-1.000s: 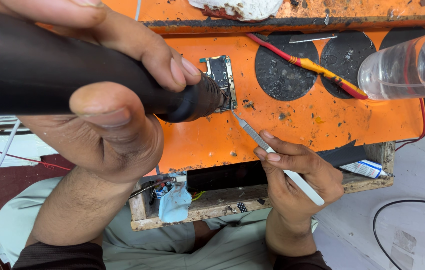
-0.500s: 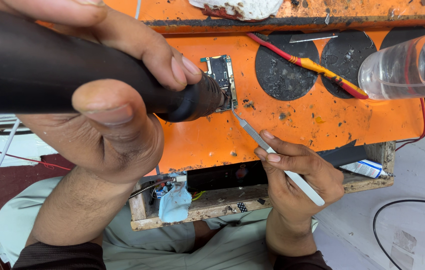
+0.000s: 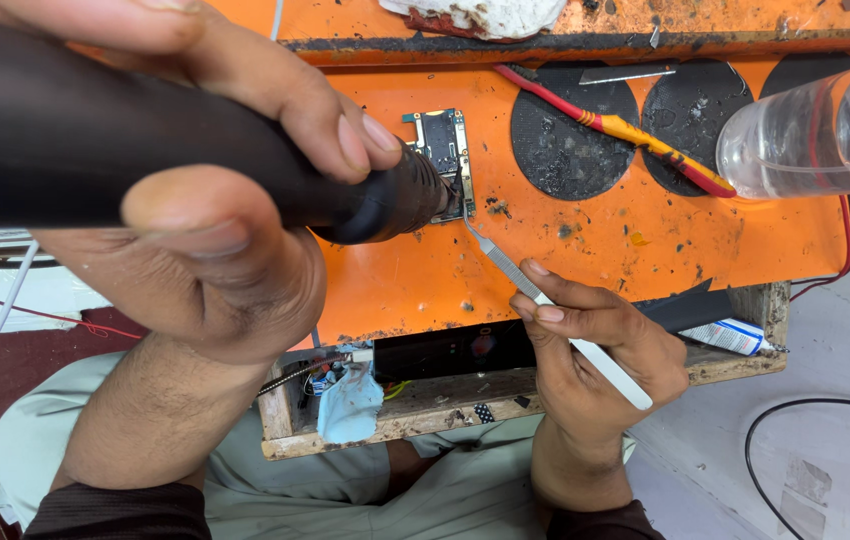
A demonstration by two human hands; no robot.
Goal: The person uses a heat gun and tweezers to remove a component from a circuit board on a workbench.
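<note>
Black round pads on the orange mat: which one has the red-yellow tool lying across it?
The leftmost round pad: the red-yellow tool crosses it diagonally; its tip reaches the middle pad's lower edge.

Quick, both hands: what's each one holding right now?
Left hand: closed around the black hot-air tool, nozzle at the small circuit board.
Right hand: fingers pinching tweezers, tips at the board's edge.
</note>
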